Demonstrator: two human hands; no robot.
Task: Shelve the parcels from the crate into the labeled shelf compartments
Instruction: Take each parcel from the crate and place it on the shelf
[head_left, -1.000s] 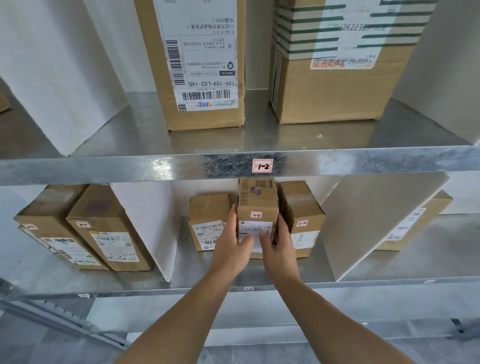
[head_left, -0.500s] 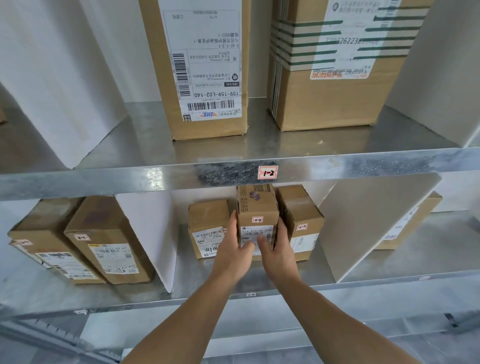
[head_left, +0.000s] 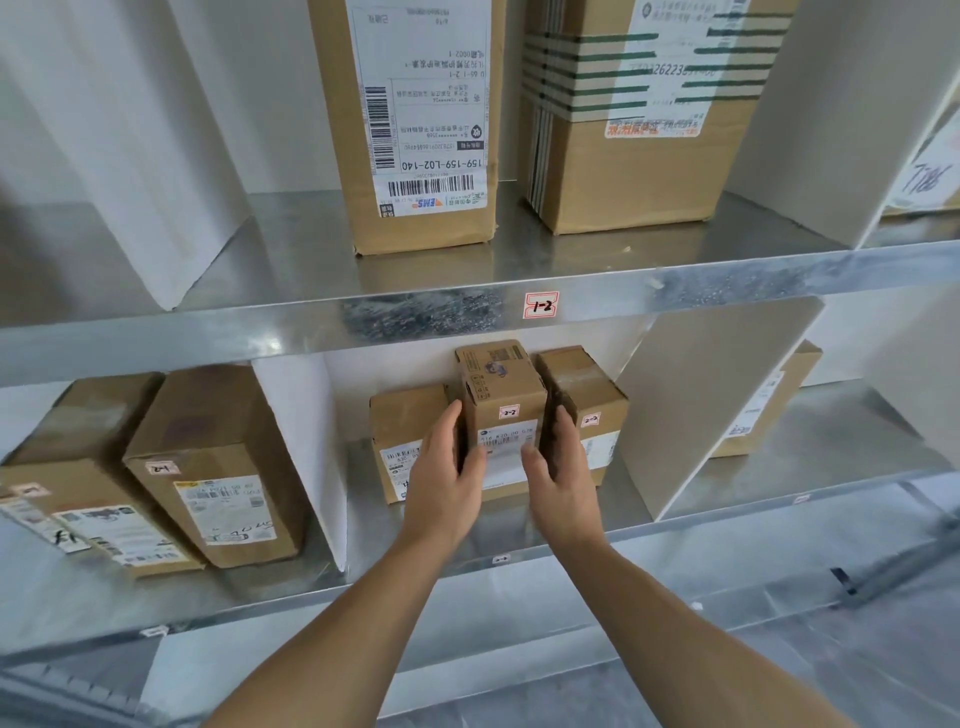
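**A:** What is largest here?

**B:** The metal shelf, two tiers crossing the frame. On the lower tier at centre, a left divider and a right divider bound one compartment.

**A:** Where is the task's thing?

**B:** The parcel stands upright in that compartment. It sits close between a shorter left neighbour and a right neighbour.

**A:** And the hands?

**B:** My left hand clasps the parcel's left side and my right hand its right side. Both thumbs lie on the front face.

**A:** Which step is this?

**B:** I judge it to be seating the parcel. Its sticker reads 2-2, and the edge tag below is too small to read. The next move calls for a square push back, then loosening both hands and drawing them straight out without dragging the neighbours. The crate is out of view.
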